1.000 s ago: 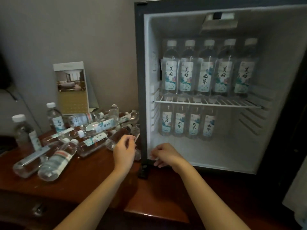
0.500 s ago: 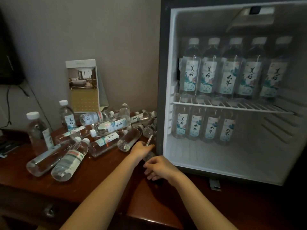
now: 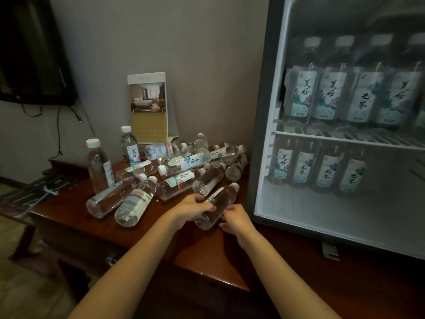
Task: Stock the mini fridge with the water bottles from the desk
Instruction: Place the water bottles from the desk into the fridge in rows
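While the mini fridge [image 3: 264,116] stands open at the right end of the desk [image 3: 207,252], one water bottle [image 3: 224,199] is held lying on the wood just beside the fridge's left edge. Its white cap is pointed toward the back right and its base toward the camera. The bottle is gripped across its middle by the left hand [image 3: 192,210], whose fingers are curled over its top. The right hand [image 3: 235,221] is set against the bottle's right side near the base. Its fingers are bent (whether they truly clasp the plastic cannot be told from this angle).

Behind the held bottle, a heap of bottles [image 3: 181,164] is seen on the desk, most of them lying on their sides and touching or overlapping one another. At the heap's left, a front upright bottle [image 3: 99,166] and a rear upright bottle [image 3: 130,146] are left standing. A printed card [image 3: 149,107] is propped against the wall behind the heap.

Inside the fridge, an upper row of bottles [image 3: 328,93] is lined up upright on the wire shelf [image 3: 345,138]. A lower row of bottles [image 3: 303,168], four in number, is stood on the fridge floor at the back left. A dark television [image 3: 30,54] is mounted at the upper left, with cables hung beneath it.
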Motion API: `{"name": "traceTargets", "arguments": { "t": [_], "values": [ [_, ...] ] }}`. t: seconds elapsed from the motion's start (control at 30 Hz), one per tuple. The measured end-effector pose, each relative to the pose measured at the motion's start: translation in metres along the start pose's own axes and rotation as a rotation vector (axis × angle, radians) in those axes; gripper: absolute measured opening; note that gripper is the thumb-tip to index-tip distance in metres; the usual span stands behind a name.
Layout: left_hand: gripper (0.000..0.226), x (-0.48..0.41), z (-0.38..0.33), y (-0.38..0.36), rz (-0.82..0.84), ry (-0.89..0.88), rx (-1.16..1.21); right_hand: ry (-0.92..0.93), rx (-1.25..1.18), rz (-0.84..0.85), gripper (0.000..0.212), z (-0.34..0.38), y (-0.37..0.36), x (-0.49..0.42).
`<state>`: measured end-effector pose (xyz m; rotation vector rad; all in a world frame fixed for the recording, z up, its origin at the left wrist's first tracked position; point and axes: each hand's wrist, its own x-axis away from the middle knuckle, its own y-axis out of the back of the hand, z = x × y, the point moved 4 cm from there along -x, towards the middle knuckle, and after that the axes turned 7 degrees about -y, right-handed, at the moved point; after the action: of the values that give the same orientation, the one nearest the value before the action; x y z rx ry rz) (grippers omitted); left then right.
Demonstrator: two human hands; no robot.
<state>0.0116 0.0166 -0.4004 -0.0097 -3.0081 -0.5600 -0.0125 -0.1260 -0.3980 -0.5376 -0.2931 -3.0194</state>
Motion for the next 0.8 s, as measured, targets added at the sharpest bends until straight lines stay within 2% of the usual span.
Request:
{"name": "traceTargets", "arguments": {
  "t": [0.13, 0.27, 0.43, 0.57, 0.63, 0.8],
  "values": [
    [0.047, 0.028, 0.004, 0.005, 0.142, -0.002, -0.154, -0.088, -0.144, 0.002, 0.049, -0.001, -0.011, 0.002],
    [0.075, 0.051, 0.002, 0.01, 0.138, -0.001, -0.332, -0.088, -0.174, 0.054, 0.059, 0.0, -0.023, 0.012],
    [0.079, 0.077, -0.004, 0.003, 0.163, -0.111, -0.11, 0.02, -0.352, 0.165, 0.078, -0.008, -0.033, 0.029],
    [0.063, 0.091, -0.009, 0.008, 0.187, -0.168, 0.025, 0.136, -0.405, 0.277, 0.102, -0.007, -0.027, 0.04],
    [0.059, 0.096, -0.015, 0.011, 0.168, -0.194, 0.067, 0.207, -0.369, 0.301, 0.105, -0.006, -0.022, 0.044],
    [0.082, 0.105, -0.027, 0.008, 0.092, -0.335, 0.14, 0.377, -0.282, 0.273, 0.085, 0.007, -0.004, 0.056]
  ]
}}
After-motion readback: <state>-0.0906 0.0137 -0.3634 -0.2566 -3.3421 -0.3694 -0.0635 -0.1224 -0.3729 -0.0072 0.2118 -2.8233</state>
